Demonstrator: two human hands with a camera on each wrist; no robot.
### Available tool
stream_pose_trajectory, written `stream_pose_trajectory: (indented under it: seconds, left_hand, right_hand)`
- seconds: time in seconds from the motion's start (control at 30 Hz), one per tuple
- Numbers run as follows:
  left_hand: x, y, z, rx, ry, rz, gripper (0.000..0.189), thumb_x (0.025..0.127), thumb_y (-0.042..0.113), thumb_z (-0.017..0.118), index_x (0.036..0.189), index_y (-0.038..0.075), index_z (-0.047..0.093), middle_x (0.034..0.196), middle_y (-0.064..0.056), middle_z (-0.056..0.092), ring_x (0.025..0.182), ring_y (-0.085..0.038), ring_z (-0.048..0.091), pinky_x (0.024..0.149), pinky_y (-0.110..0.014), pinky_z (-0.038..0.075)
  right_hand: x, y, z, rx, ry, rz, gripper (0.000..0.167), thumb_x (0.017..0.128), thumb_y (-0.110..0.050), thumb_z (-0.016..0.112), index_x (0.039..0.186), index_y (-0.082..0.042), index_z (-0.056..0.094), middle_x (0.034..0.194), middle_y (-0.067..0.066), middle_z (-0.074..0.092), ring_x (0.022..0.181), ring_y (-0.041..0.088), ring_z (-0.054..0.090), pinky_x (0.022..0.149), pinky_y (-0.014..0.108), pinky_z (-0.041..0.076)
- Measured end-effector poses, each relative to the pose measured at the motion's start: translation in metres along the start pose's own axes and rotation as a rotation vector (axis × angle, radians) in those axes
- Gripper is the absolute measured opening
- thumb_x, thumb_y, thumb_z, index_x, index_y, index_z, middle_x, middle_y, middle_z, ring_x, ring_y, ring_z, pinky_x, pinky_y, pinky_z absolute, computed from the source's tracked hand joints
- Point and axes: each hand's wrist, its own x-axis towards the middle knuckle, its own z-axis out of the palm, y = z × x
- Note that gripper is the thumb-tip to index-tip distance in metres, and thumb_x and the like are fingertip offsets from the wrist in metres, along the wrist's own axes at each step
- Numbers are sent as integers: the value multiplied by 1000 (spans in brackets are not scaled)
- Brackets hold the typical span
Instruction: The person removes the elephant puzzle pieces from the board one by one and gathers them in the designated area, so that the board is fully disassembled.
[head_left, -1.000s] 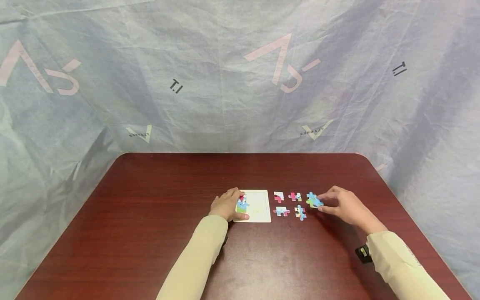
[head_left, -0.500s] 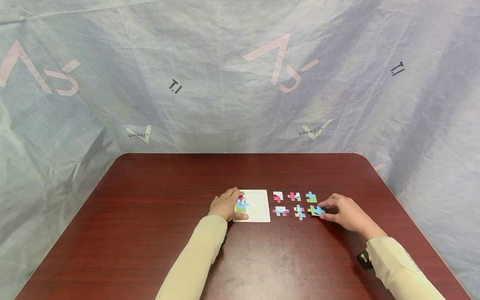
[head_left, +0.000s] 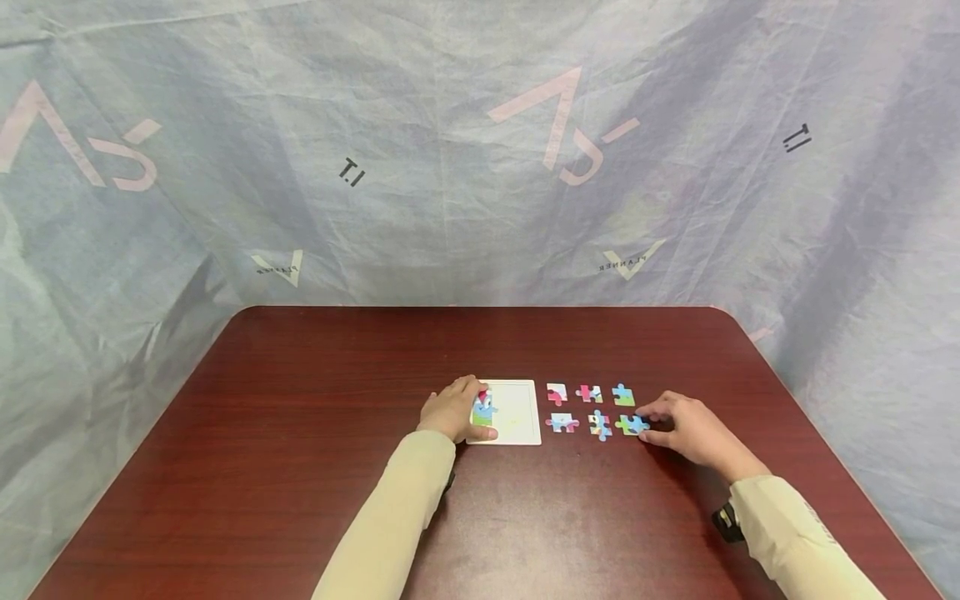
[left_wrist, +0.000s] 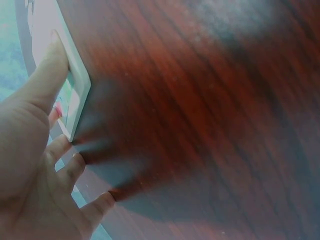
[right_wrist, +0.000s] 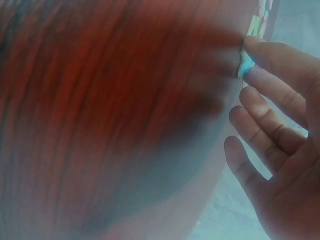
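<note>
A white square puzzle board [head_left: 519, 410] lies on the table, with a strip of joined picture [head_left: 483, 408] along its left side. My left hand [head_left: 447, 412] rests over that side, fingers spread. In the left wrist view its straight thumb [left_wrist: 52, 60] lies on the board's near rim [left_wrist: 79, 102], while the other fingers reach down beside it. To the right, my right hand [head_left: 693, 432] pinches a green and blue puzzle piece [head_left: 631, 424] at its right end between thumb and index finger, low at the table. In the right wrist view the remaining fingers are extended and hold nothing.
Between board and right hand lie several loose puzzle pieces in two rows, among them a pink-white one [head_left: 557, 393], a red one [head_left: 589, 393], a blue-green one [head_left: 623, 395] and a blue one [head_left: 600, 425]. A grey printed cloth [head_left: 450, 167] hangs behind the brown table [head_left: 337, 358].
My right hand has moved toward me with the green and blue piece, from over the upper row to the right end of the lower row. The left hand has stayed put.
</note>
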Motion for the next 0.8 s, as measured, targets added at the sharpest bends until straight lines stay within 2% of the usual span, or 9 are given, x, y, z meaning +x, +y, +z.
stream_pose_trajectory:
  seconds: [0.27, 0.53, 0.8]
  left_hand:
    - [-1, 1, -1, 3, 4, 4, 75, 82, 37, 86, 143, 11, 50, 154, -12, 44, 142, -32, 42, 115, -59, 33]
    - [-1, 0, 0, 5, 4, 9, 77, 82, 37, 86, 145, 11, 49, 155, -12, 43, 143, -31, 41, 115, -59, 33]
    - [0, -1, 2, 9, -1, 9, 81, 82, 37, 85, 149, 12, 47, 157, -12, 41, 146, -29, 38, 116, -60, 31]
  right_hand:
    - [1, -5, -1, 53, 73, 25, 27, 86, -16, 83, 111, -8, 77, 93, -1, 61, 85, 18, 57, 75, 40, 51]
    - [5, -14, 2, 191, 138, 19, 33, 88, -22, 82, 117, -8, 74, 98, 2, 65, 87, 18, 63, 74, 30, 53]
    - [14, -32, 8, 322, 127, 30, 37, 90, -23, 80, 121, -6, 73, 100, 4, 67, 87, 16, 66, 72, 28, 55]
